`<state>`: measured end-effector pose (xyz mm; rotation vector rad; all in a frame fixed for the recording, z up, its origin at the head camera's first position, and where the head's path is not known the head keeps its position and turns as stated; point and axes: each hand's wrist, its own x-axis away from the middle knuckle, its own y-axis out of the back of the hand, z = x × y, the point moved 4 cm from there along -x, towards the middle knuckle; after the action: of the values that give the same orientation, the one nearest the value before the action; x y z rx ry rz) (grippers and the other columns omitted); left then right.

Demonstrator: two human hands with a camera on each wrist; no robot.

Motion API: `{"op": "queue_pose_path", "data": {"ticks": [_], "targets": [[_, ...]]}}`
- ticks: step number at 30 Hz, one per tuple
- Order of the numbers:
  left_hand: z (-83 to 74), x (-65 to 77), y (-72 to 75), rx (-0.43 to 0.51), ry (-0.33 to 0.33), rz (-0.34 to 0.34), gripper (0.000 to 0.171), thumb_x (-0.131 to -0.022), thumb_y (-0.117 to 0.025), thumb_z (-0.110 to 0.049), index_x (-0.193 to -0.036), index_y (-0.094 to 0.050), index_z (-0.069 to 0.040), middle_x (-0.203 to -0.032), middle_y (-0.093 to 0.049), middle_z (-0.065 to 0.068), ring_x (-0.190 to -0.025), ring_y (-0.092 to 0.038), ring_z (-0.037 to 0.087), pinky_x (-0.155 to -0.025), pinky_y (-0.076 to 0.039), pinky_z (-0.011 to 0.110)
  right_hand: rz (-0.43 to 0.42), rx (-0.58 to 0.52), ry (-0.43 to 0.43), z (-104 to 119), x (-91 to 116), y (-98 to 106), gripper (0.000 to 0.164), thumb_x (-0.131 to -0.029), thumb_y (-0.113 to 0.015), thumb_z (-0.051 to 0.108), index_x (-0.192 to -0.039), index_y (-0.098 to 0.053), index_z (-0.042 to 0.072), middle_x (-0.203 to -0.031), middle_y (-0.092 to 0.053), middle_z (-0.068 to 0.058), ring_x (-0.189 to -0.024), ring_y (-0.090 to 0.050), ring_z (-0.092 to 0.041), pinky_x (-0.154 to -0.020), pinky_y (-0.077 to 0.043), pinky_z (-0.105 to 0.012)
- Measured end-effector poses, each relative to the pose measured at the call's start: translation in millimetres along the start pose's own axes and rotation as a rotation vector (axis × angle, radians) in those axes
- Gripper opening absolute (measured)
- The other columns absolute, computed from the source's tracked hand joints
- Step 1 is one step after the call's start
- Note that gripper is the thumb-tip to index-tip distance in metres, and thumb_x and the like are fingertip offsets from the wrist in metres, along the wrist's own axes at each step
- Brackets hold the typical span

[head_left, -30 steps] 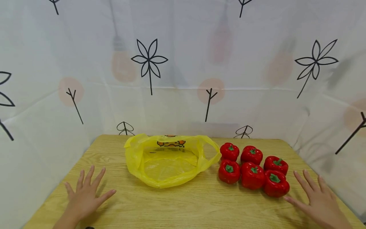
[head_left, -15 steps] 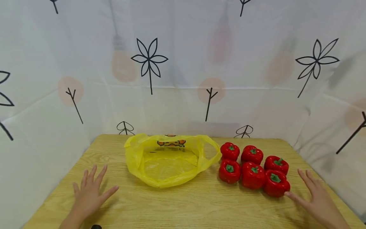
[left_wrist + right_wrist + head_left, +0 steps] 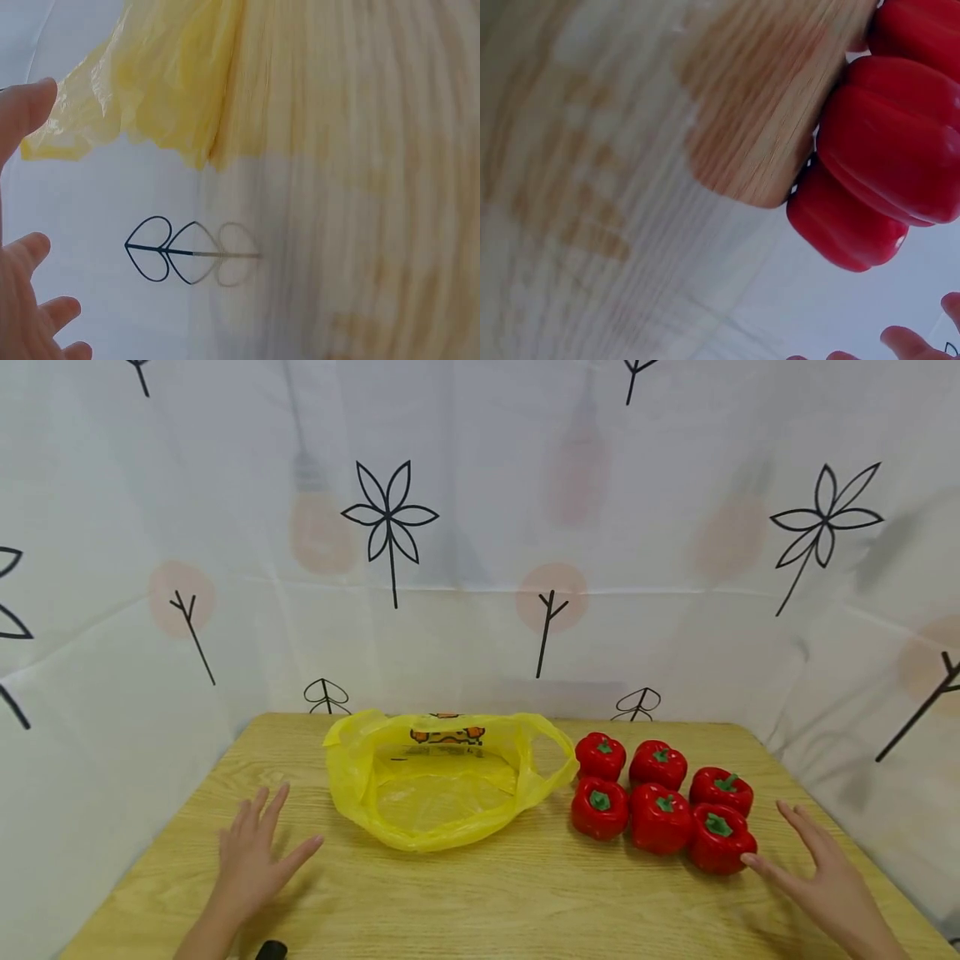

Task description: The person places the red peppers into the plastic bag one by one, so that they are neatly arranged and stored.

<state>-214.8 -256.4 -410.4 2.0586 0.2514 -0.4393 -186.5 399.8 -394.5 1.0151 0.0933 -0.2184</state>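
On the table's middle stands a yellow plastic bag (image 3: 442, 835), its mouth wide and facing me, handle loops at both sides. Right of it sit several red bell peppers (image 3: 660, 818) with green stems, grouped in two rows. My left hand (image 3: 251, 864), fingers spread, hovers left of the bag without touching it; in the left wrist view its fingers (image 3: 30, 251) are apart from the bag (image 3: 165, 75). My right hand (image 3: 825, 881) is just right of the nearest pepper (image 3: 720, 839), holding nothing; whether the thumb touches that pepper I cannot tell. Peppers (image 3: 892, 142) also show in the right wrist view.
The light wood table (image 3: 465, 910) ends at a white patterned curtain (image 3: 480, 643) behind and at the sides. A small black object (image 3: 272, 950) shows at the bottom edge, beside the left wrist.
My left hand has moved right and slightly up, toward the bag. The right hand has turned, its fingers drawing closer together near the peppers. Bag and peppers stay in place.
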Motion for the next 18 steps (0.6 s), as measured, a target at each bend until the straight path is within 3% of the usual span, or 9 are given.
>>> {"op": "queue_pose_path", "data": {"ticks": [4, 8, 12, 18], "targets": [[-5.9, -2.5, -2.4, 0.103, 0.003, -0.014, 0.09, -0.081, -0.069, -0.042, -0.149, -0.018, -0.013, -0.144, -0.02, 0.03, -0.127, -0.014, 0.055, -0.094, -0.008, 0.075, -0.011, -0.007, -0.006, 3.2, 0.5, -0.2, 0.092, -0.087, -0.063, 0.043, -0.147, -0.01, -0.002, -0.142, -0.011, -0.039, -0.121, -0.015, -0.06, -0.077, -0.027, -0.075], [-12.2, -6.5, -3.8, 0.194, 0.063, 0.017, 0.09, -0.082, -0.07, -0.041, -0.15, -0.017, -0.013, -0.145, -0.02, 0.028, -0.129, -0.014, 0.052, -0.093, -0.017, 0.074, -0.019, -0.033, 0.004, 6.2, 1.9, -0.1, 0.092, -0.085, -0.066, 0.041, -0.147, -0.012, -0.003, -0.138, -0.02, -0.04, -0.117, -0.023, -0.058, -0.076, -0.032, -0.073], [-16.9, -10.8, -6.6, 0.253, 0.129, 0.052, 0.091, -0.082, -0.069, -0.042, -0.149, -0.016, -0.011, -0.146, -0.021, 0.026, -0.129, -0.019, 0.049, -0.093, -0.023, 0.072, -0.012, -0.066, -0.001, 8.2, 1.6, -1.8, 0.094, -0.084, -0.068, 0.039, -0.147, -0.013, -0.002, -0.136, -0.022, -0.04, -0.115, -0.025, -0.056, -0.076, -0.035, -0.071], [-23.0, -18.3, -12.1, 0.376, 0.148, 0.052, 0.088, -0.082, -0.071, -0.035, -0.147, -0.02, -0.006, -0.143, -0.028, 0.025, -0.128, -0.026, 0.044, -0.096, -0.032, 0.062, 0.006, -0.089, -0.016, 10.8, 0.1, -4.6, 0.095, -0.083, -0.069, 0.04, -0.147, -0.013, -0.002, -0.135, -0.022, -0.042, -0.114, -0.026, -0.056, -0.079, -0.034, -0.072]]}}
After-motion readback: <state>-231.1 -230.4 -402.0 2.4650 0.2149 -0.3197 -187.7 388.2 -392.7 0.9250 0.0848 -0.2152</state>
